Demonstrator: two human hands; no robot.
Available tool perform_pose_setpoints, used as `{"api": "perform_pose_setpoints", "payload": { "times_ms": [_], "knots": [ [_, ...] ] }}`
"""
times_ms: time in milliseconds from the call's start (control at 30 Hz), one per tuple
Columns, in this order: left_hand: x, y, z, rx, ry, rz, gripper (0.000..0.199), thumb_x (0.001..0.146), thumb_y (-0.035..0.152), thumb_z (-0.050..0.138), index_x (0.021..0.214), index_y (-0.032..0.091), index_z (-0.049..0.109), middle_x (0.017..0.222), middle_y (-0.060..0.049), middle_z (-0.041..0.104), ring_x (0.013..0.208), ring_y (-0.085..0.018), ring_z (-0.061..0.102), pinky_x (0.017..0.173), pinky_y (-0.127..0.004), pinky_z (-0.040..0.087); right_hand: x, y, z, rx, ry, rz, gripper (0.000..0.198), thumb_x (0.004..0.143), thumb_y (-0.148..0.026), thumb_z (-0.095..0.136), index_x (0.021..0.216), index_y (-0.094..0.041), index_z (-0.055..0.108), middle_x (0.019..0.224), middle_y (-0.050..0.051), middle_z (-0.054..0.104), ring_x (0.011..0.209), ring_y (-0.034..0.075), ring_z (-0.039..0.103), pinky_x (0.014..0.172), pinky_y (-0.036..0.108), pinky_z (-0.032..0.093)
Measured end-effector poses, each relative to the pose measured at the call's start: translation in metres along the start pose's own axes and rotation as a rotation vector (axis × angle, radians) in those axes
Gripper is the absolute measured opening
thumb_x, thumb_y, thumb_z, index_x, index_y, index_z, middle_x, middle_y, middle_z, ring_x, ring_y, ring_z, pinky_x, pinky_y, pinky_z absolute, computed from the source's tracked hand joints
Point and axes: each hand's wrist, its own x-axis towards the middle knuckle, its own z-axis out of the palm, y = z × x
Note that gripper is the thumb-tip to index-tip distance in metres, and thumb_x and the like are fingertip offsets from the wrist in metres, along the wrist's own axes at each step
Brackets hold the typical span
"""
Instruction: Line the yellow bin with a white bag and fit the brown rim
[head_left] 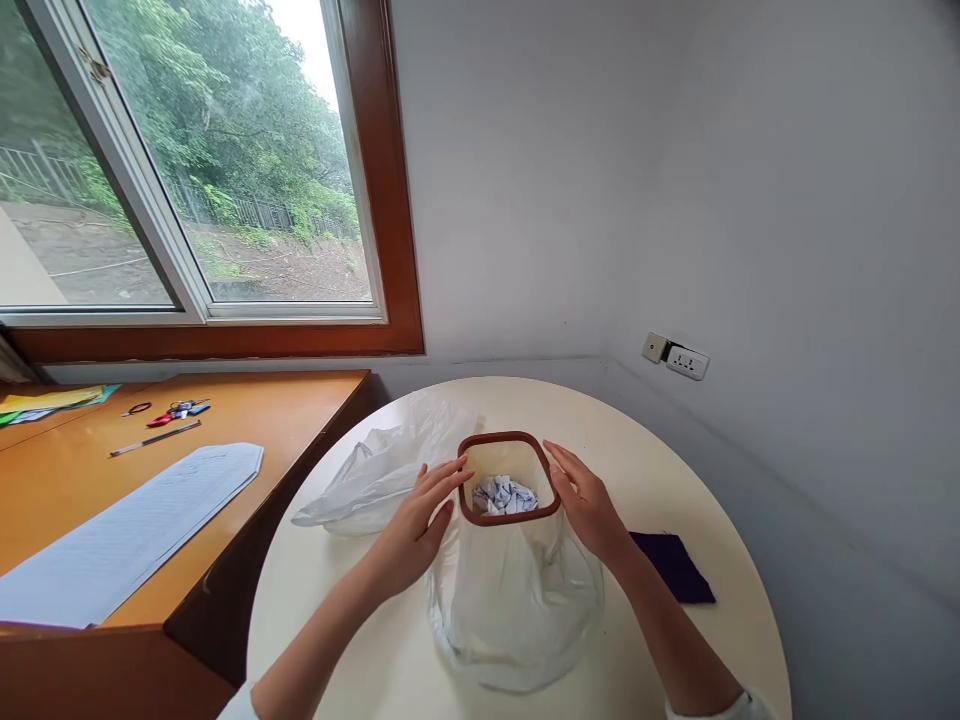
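Note:
A small trash bin with a brown rim (pixel 510 520) stands on the round table, and crumpled white paper (pixel 505 494) lies inside it. A translucent plastic bag (pixel 517 620) hangs around the bin's outside and spreads on the tabletop. At the rim's left side is my left hand (pixel 424 515), fingers stretched out, the fingertips at the rim. My right hand (pixel 589 497) lies along the rim's right side with its fingers extended. Neither hand is closed around anything. Whether the palms press on the bin cannot be made out.
Another translucent plastic bag (pixel 375 470) lies left of the bin on the round table (pixel 330 640). A dark purple cloth (pixel 675 567) is at the right. The wooden desk (pixel 300 420) holds papers (pixel 142 530), a pen (pixel 155 438) and keys (pixel 178 411). Walls stand behind and right.

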Motion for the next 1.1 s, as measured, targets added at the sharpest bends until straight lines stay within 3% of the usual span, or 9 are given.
{"api": "perform_pose_setpoints", "payload": {
  "times_ms": [167,333,433,533,600,700,833,933,1100],
  "knots": [
    [0.012,-0.004,-0.014,0.188,-0.057,0.133,0.036,0.09,0.024,0.036,0.121,0.033,0.051,0.128,-0.003,0.05,0.124,-0.02,0.04,0.109,-0.052,0.016,-0.008,0.008,-0.002,-0.06,0.154,-0.036,0.043,0.087,-0.038,0.039,0.128,-0.024,0.044,0.13,0.007,0.047,0.119,0.022,0.043,0.096,0.043,0.04],
    [0.016,0.01,-0.021,0.24,-0.075,0.228,0.027,0.087,0.027,0.045,0.109,0.032,0.06,0.104,-0.003,0.057,0.114,-0.019,0.047,0.11,-0.05,0.017,-0.02,0.04,-0.034,-0.208,0.191,0.003,0.037,0.083,-0.032,0.038,0.116,-0.023,0.051,0.123,0.007,0.05,0.113,0.022,0.047,0.09,0.042,0.044],
    [0.017,0.018,-0.017,0.23,-0.065,0.27,0.022,0.085,0.032,0.05,0.101,0.026,0.063,0.093,-0.003,0.058,0.106,-0.018,0.051,0.107,-0.047,0.027,-0.031,0.067,-0.061,-0.352,0.142,0.122,0.031,0.08,-0.027,0.035,0.099,-0.02,0.057,0.113,0.007,0.055,0.105,0.021,0.052,0.086,0.039,0.046],
    [0.019,0.027,-0.003,0.224,-0.018,0.274,0.019,0.084,0.035,0.052,0.088,0.021,0.065,0.084,-0.004,0.059,0.09,-0.018,0.055,0.088,-0.039,0.045,-0.048,0.089,-0.082,-0.49,0.06,0.257,0.028,0.078,-0.025,0.032,0.086,-0.019,0.058,0.101,0.007,0.059,0.093,0.02,0.057,0.083,0.038,0.046],
    [0.021,0.035,0.009,0.239,0.008,0.244,0.02,0.083,0.035,0.053,0.08,0.019,0.064,0.078,-0.004,0.059,0.077,-0.018,0.055,0.073,-0.035,0.048,-0.06,0.1,-0.088,-0.549,-0.005,0.322,0.029,0.079,-0.024,0.031,0.082,-0.019,0.059,0.097,0.007,0.061,0.088,0.02,0.059,0.082,0.038,0.046],
    [0.024,0.048,0.021,0.225,0.008,0.184,0.019,0.083,0.034,0.053,0.082,0.018,0.063,0.076,-0.004,0.059,0.07,-0.017,0.054,0.067,-0.034,0.048,-0.075,0.11,-0.089,-0.59,-0.065,0.353,0.03,0.077,-0.022,0.03,0.083,-0.019,0.06,0.098,0.008,0.061,0.09,0.021,0.059,0.081,0.037,0.046],
    [0.023,0.048,0.008,0.11,-0.064,0.149,0.025,0.088,0.031,0.044,0.105,0.021,0.058,0.093,-0.006,0.062,0.088,-0.019,0.056,0.082,-0.036,0.047,-0.087,0.12,-0.086,-0.623,-0.045,0.282,0.035,0.077,-0.021,0.03,0.09,-0.018,0.062,0.108,0.009,0.059,0.1,0.021,0.056,0.086,0.036,0.045],
    [0.021,0.027,-0.018,0.059,-0.213,0.182,0.032,0.089,0.025,0.04,0.12,0.026,0.05,0.116,-0.004,0.058,0.113,-0.018,0.049,0.107,-0.044,0.026,-0.092,0.126,-0.084,-0.635,-0.029,0.255,0.036,0.077,-0.022,0.031,0.093,-0.018,0.062,0.111,0.009,0.057,0.103,0.022,0.055,0.087,0.037,0.045],
    [0.026,0.002,-0.051,0.068,-0.467,0.228,0.038,0.085,0.02,0.046,0.121,0.032,0.048,0.136,0.0,0.042,0.131,-0.019,0.03,0.11,-0.049,0.013,-0.096,0.132,-0.08,-0.658,0.016,0.228,0.035,0.078,-0.022,0.032,0.095,-0.018,0.062,0.111,0.011,0.057,0.103,0.024,0.054,0.088,0.041,0.044]
  ]
}}
